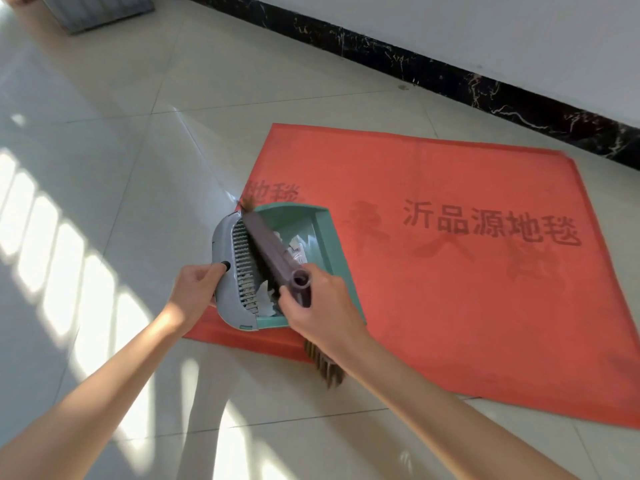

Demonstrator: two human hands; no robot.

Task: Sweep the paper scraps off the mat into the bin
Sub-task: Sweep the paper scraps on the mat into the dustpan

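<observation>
A red mat (450,289) with dark printed characters lies on the tiled floor. Over its left corner I hold a green dustpan (322,233) with a grey comb back. My left hand (194,289) grips the grey back of the pan. My right hand (322,306) is closed around a brown hand broom (273,251), whose head lies across the pan. Brown bristles stick out at the far end and below my right wrist. White paper scraps (298,247) lie inside the pan. No scraps show on the visible mat surface.
A grey bin (104,12) stands at the top left, partly cut off by the frame edge. A white wall with a black marble skirting (450,77) runs behind the mat. Sunlight patches fall on the pale tiles (104,150) at left.
</observation>
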